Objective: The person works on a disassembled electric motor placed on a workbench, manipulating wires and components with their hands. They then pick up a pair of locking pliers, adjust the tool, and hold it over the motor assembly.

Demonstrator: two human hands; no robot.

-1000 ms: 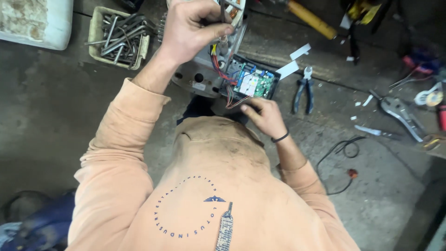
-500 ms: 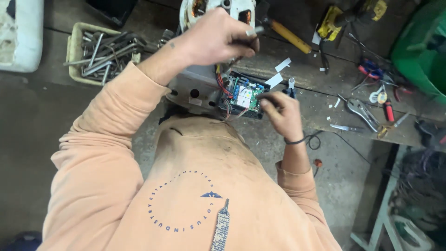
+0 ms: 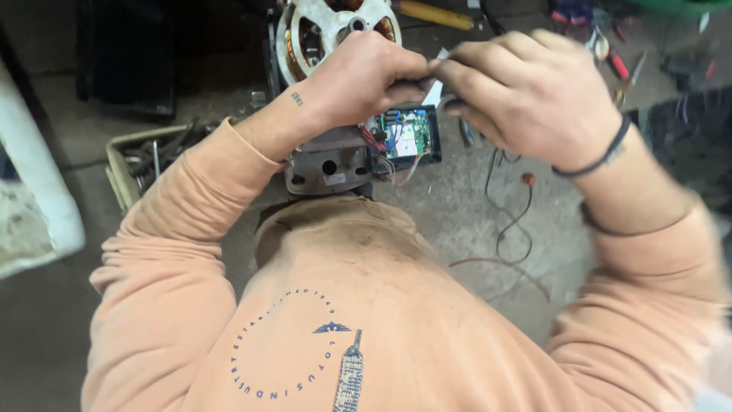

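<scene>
A crate of metal rods point(image 3: 149, 164) is sitting at the left edge of the frame, loose cables point(image 3: 509, 221) are trailing over the bench at centre right, and pliers and small tools point(image 3: 610, 61) are lying in the upper right. The peach sweatshirt point(image 3: 366, 320) is filling the lower half and hiding the bench below. The motor point(image 3: 335, 30) is standing at top centre, its round face turned toward the camera, with the green circuit board point(image 3: 408, 136) lying flat just beneath the hands. The left hand point(image 3: 358, 80) and right hand point(image 3: 534, 91) are meeting above the board, fingers pinching something thin and dark between them; what it is cannot be told. Half a second ago the hands were apart, the right one lower at the board.
</scene>
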